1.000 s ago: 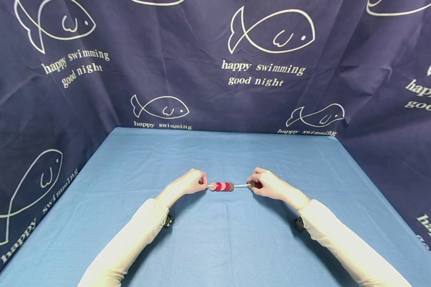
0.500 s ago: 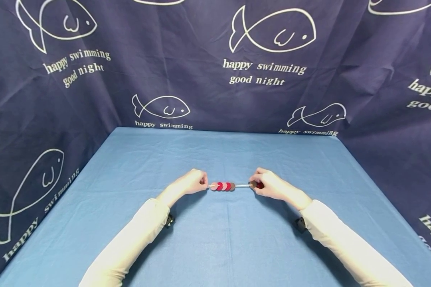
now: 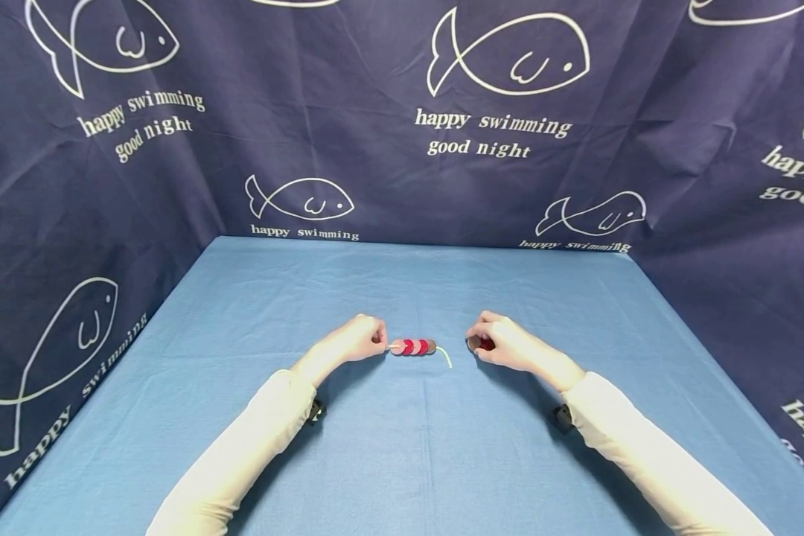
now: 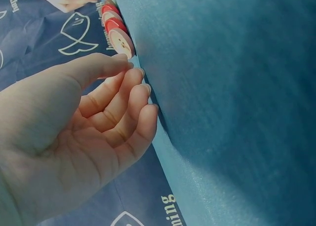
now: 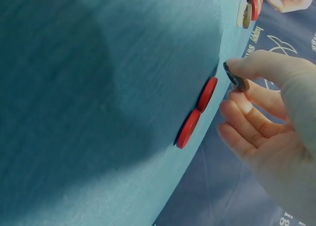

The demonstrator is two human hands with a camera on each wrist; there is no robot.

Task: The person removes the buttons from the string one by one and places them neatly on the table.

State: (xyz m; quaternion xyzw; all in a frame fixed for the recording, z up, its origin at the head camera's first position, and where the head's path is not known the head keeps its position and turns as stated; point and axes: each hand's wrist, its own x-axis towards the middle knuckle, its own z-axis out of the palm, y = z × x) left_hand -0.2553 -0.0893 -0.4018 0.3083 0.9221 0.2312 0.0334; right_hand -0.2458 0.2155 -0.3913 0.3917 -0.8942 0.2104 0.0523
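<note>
So over on the left, the left hand (image 3: 358,339) is pinching what looks like the end of a pale string (image 3: 446,355) between thumb and index finger, the other fingers curling loosely. Just right of those fingertips, a row of five buttons (image 3: 408,347) is sitting on the string, going pink, red, pink, red, brown, so I'd call those five done. Past the brown one, the string's free tail is curving toward the near side. Farther right, the right hand (image 3: 509,346) is pinching a dark button (image 5: 237,78) with thumb and index finger, apart from the string. Two red buttons (image 5: 188,129) are lying just below that hand, touching each other, so I'm counting three not strung yet. Texture-wise, the buttons are looking like smooth, flat rounds (wood or plastic, can't tell); the string's seeming soft and bendy, and the blue cloth (image 3: 402,447) is showing faint creases.
</note>
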